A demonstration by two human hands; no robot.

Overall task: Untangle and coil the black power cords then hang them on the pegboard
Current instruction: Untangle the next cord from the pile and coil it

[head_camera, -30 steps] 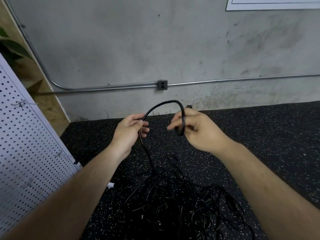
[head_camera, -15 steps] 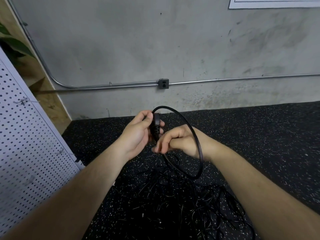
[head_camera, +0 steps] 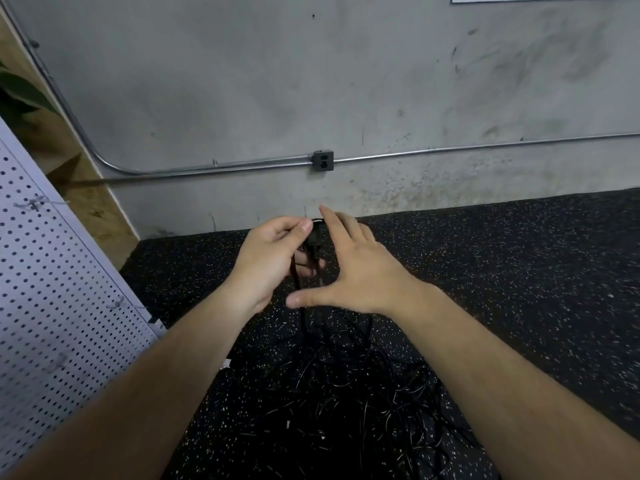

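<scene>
Left hand (head_camera: 273,258), forearm reaching forward, pinches the black plug (head_camera: 314,237) between thumb and curled fingers. Right hand (head_camera: 360,271) is just beside it, back up, fingers straight and spread, thumb stretched toward the left wrist, gripping nothing. Plug stands roughly upright, long axis near vertical; its cord (head_camera: 304,318) drops past the right thumb into the tangle of black cords (head_camera: 346,403) on the speckled floor (head_camera: 519,271), with the pegboard (head_camera: 52,289) well apart at left.

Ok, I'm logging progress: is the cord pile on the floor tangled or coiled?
Tangled: the cord pile lies as loose crisscrossing strands on the floor, no neat loops. The left hand pinches one cord's plug end.
</scene>
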